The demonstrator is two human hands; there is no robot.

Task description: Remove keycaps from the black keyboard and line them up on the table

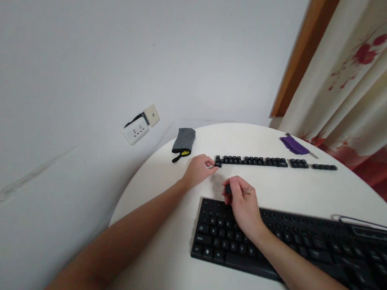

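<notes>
A black keyboard lies across the near right of the white table. Behind it runs a line of loose black keycaps, set out in groups. At the left end of that line, my left hand pinches a keycap that sits just in front of the row. Above the keyboard's upper left corner, my right hand is closed around a small dark keycap, held between thumb and fingers. My right hand and forearm hide some of the keyboard's keys.
A grey folded cloth with a black loop and yellow edge lies at the table's far left. Toward the back right is a purple cloth by a thin stick. A cable trails behind the keyboard. Wall and curtain border the table.
</notes>
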